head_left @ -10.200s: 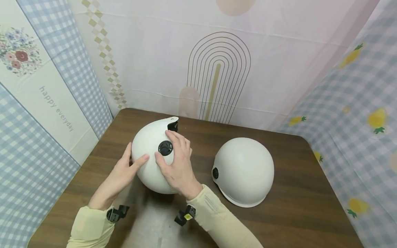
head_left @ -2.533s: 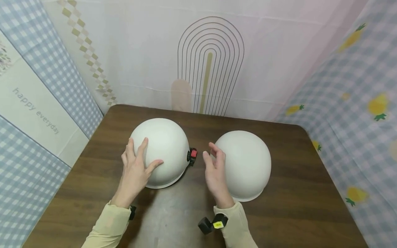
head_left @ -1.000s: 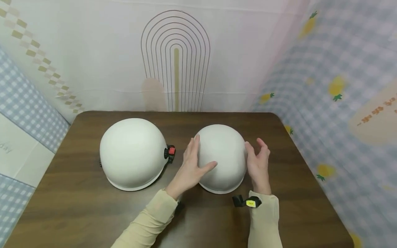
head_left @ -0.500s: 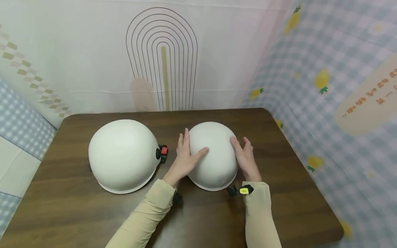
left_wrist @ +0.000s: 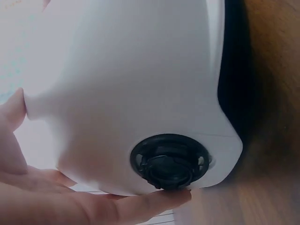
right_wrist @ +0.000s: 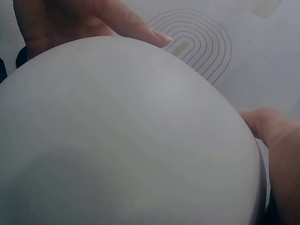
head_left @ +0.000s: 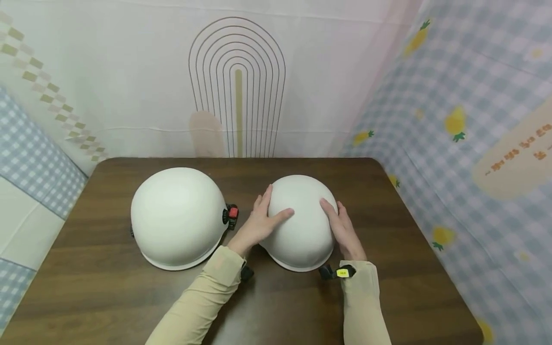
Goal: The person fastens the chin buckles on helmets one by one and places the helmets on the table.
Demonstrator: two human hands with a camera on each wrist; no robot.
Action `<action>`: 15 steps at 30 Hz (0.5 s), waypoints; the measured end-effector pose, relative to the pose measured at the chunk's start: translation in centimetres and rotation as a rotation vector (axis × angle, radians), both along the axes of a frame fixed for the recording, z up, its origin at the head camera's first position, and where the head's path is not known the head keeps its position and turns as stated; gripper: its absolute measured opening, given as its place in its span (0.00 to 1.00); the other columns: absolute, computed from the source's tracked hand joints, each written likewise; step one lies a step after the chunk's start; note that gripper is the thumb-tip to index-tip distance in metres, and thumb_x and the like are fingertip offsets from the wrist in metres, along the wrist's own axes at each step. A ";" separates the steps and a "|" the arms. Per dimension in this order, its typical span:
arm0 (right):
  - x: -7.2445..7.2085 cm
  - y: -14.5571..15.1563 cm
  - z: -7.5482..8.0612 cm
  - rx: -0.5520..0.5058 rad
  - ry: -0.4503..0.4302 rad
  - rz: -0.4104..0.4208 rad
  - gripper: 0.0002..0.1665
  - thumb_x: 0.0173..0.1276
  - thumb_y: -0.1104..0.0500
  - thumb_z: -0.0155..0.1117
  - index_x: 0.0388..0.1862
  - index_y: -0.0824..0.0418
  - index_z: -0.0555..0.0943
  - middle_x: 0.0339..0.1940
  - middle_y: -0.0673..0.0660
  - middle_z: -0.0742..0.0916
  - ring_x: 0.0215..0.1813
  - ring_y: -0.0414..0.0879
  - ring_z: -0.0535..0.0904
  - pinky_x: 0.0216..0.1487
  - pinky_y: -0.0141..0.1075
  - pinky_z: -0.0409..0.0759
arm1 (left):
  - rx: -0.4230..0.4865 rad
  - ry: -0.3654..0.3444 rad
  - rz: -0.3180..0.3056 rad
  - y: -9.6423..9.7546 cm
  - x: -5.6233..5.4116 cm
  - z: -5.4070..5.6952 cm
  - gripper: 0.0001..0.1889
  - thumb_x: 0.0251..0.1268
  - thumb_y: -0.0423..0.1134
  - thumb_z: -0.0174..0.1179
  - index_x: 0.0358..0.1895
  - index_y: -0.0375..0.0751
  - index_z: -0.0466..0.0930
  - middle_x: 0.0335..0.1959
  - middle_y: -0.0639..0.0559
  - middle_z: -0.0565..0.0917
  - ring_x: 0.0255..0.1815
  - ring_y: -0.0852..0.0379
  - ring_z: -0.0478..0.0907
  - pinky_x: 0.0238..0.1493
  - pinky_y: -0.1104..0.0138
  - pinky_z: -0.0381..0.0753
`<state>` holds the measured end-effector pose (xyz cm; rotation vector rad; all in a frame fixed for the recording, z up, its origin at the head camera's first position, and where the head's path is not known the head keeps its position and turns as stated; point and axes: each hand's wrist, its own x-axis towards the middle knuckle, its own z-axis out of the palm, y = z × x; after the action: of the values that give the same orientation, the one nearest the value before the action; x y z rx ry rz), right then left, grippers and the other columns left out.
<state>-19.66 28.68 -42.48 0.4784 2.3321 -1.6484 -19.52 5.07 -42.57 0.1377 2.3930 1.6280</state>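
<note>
In the head view, two white rounded helmets rest on the brown table. My left hand [head_left: 258,223] holds the left side of the right helmet [head_left: 302,239], its thumb spread over the shell. On the opposite side my right hand [head_left: 342,230] grips the same helmet with its thumb on top. The left wrist view shows a black round dial [left_wrist: 169,161] on the shell, with a finger of the left hand [left_wrist: 70,201] lying alongside. Both hands also appear around the dome [right_wrist: 131,122] in the right wrist view. Most right-hand fingers are hidden behind the shell.
To the left stands the other helmet [head_left: 177,215], with a black fitting and red piece [head_left: 233,212] on its right side. The wood-grain table [head_left: 108,287] ends against a patterned cloth backdrop [head_left: 319,72], with a checked cloth [head_left: 487,158] on the right.
Earlier both hands held the left helmet tilted, then it was set upright. The hands moved right to the other helmet and closed in on its sides. The head view swung right.
</note>
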 end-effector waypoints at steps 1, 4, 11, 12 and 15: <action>0.0 0.0 -0.1 0.006 0.008 0.004 0.67 0.54 0.17 0.50 0.80 0.51 0.42 0.78 0.60 0.54 0.75 0.59 0.53 0.69 0.60 0.54 | -0.002 0.003 -0.009 0.0 0.0 0.1 0.51 0.59 0.68 0.58 0.79 0.64 0.37 0.78 0.38 0.40 0.73 0.31 0.49 0.60 0.37 0.64; 0.1 -0.1 -0.1 0.033 0.031 0.017 0.65 0.53 0.15 0.48 0.80 0.51 0.46 0.76 0.60 0.59 0.72 0.59 0.59 0.67 0.61 0.58 | -0.010 0.012 -0.024 -0.1 0.0 0.4 0.51 0.60 0.67 0.58 0.79 0.62 0.36 0.78 0.37 0.39 0.73 0.31 0.49 0.60 0.37 0.64; 0.0 -0.2 0.0 0.060 0.047 0.008 0.66 0.52 0.15 0.47 0.79 0.51 0.48 0.76 0.60 0.60 0.71 0.60 0.61 0.65 0.62 0.61 | -0.036 0.007 -0.024 -0.1 0.1 0.4 0.52 0.60 0.68 0.58 0.79 0.59 0.37 0.78 0.38 0.40 0.75 0.34 0.47 0.62 0.38 0.62; 0.1 -0.3 0.0 0.060 0.050 0.004 0.66 0.52 0.15 0.47 0.79 0.51 0.48 0.76 0.60 0.60 0.70 0.59 0.61 0.65 0.62 0.61 | -0.038 0.006 -0.023 -0.1 0.1 0.4 0.52 0.60 0.68 0.58 0.79 0.59 0.37 0.78 0.38 0.40 0.75 0.34 0.47 0.62 0.38 0.62; 0.1 -0.4 0.1 0.060 0.059 0.004 0.65 0.53 0.16 0.48 0.79 0.52 0.49 0.75 0.60 0.61 0.70 0.59 0.62 0.64 0.62 0.62 | -0.040 0.010 -0.020 -0.2 0.1 0.3 0.52 0.59 0.68 0.58 0.79 0.58 0.38 0.78 0.38 0.41 0.75 0.34 0.47 0.61 0.37 0.63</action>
<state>-19.55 28.28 -42.41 0.4428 2.4290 -1.6154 -19.42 4.90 -42.27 0.1623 2.4228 1.5732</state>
